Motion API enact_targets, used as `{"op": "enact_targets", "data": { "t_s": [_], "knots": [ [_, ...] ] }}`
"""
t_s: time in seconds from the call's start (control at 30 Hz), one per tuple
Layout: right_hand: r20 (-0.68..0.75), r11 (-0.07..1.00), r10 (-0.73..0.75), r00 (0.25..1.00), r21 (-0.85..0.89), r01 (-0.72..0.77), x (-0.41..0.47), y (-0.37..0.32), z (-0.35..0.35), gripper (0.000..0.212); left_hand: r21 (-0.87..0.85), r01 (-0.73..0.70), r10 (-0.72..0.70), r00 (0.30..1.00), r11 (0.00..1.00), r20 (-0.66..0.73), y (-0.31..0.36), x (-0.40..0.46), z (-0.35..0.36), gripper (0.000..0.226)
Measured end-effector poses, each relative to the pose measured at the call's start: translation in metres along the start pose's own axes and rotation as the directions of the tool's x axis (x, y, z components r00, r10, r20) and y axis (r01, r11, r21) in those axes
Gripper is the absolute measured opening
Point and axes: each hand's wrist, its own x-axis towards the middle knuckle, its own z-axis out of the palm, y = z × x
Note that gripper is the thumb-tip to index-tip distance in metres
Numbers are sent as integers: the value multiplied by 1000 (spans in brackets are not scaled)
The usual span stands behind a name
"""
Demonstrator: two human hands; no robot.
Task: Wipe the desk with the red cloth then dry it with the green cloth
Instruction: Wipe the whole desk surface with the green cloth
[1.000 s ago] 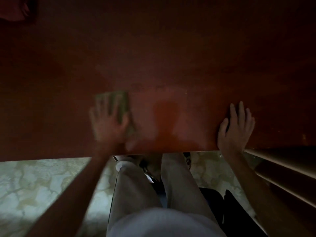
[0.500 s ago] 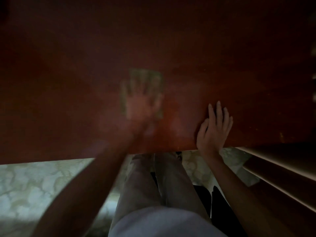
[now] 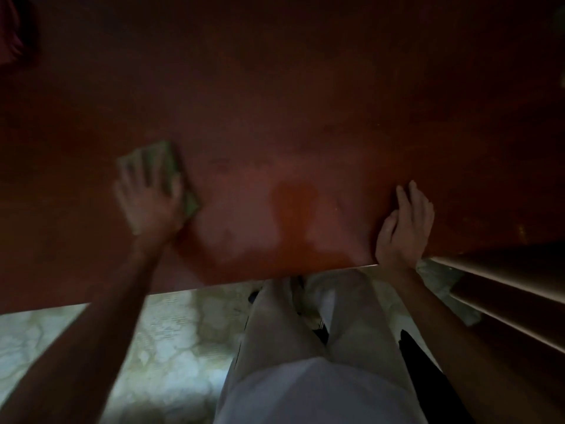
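The dark reddish-brown desk (image 3: 305,102) fills the upper part of the dim view. My left hand (image 3: 146,200) presses flat on the folded green cloth (image 3: 174,172) at the desk's near left, fingers spread over it; the hand is motion-blurred. My right hand (image 3: 403,228) rests on the desk's front edge at the right, fingers together, holding nothing. The red cloth (image 3: 12,32) lies bunched at the far left corner, mostly cut off by the frame.
Pale drawer or shelf edges (image 3: 504,289) jut out under the desk at the right. Below the front edge are my legs in light trousers (image 3: 305,332) and a patterned pale floor (image 3: 171,347).
My left hand slid the green cloth from left toward the middle, then back to the left. My right hand stayed at the front edge, its fingers now closer together.
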Motion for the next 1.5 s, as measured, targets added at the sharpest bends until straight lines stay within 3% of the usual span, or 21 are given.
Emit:
{"op": "enact_targets", "data": {
  "t_s": [0.13, 0.23, 0.3, 0.4, 0.5, 0.63, 0.7, 0.73, 0.8, 0.87, 1.0, 1.1, 1.17, 1.27, 1.37, 1.5],
  "knots": [
    [17, 999, -10, 1000, -46, 10, -1, -1, -1, 45, -182, 243, -268, 955, 953, -128, -27, -37, -41, 59],
    [25, 998, -2, 1000, -62, 3, -2, 0, -2, 46, -172, 233, -254, 961, 957, -113, 19, -71, -40, 62],
    [39, 997, -3, 999, -77, 6, -2, -2, -2, 46, -178, 117, -134, 987, 977, -91, 65, -94, -31, 61],
    [55, 997, 11, 998, -72, -7, 0, -2, -4, 46, -147, -203, 186, 975, 968, -119, 165, -141, -26, 62],
    [77, 1000, 10, 997, 1, -10, 2, -1, -6, 45, -122, -538, 537, 843, 834, -47, 270, -198, -21, 66],
    [145, 960, 53, 988, 264, -91, 12, 16, -22, 46, -162, -698, 702, 711, 698, -37, 318, -201, -18, 58],
    [197, 955, -50, 979, 298, -11, 15, 30, -36, 45, -161, -674, 675, 736, 721, -57, 290, -181, -20, 59],
    [220, 956, -99, 971, 292, 31, 15, 38, -42, 46, -155, -607, 605, 794, 780, -65, 267, -169, -22, 59],
    [242, 967, -129, 962, 247, 68, 17, 57, -52, 47, -121, -387, 380, 922, 914, -80, 207, -143, -24, 62],
    [202, 985, -68, 977, 170, 33, 25, 82, -63, 48, -100, -167, 160, 984, 981, -77, 144, -119, -29, 63],
    [-12, 982, 188, 982, 0, -188, 51, 152, -94, 48, -181, 177, -194, 977, 967, -82, 87, -91, -41, 60],
    [-46, 899, 435, 899, -22, -437, 73, 203, -117, 51, -205, 319, -341, 936, 926, -88, 117, -93, -42, 61],
    [58, 845, 533, 844, 20, -535, 84, 225, -126, 51, -214, 319, -344, 935, 923, -92, 158, -101, -36, 61],
    [212, 777, 585, 783, 129, -616, 95, 235, -128, 48, -201, 182, -204, 974, 963, -95, 232, -123, -29, 60],
    [170, 783, 586, 792, 130, -608, 96, 237, -124, 47, -177, -11, -8, 995, 984, -103, 319, -155, -24, 59],
    [177, 775, 589, 789, 156, -613, 94, 243, -123, 45, -137, -262, 253, 964, 955, -85, 433, -202, -17, 58]
  ]
}}
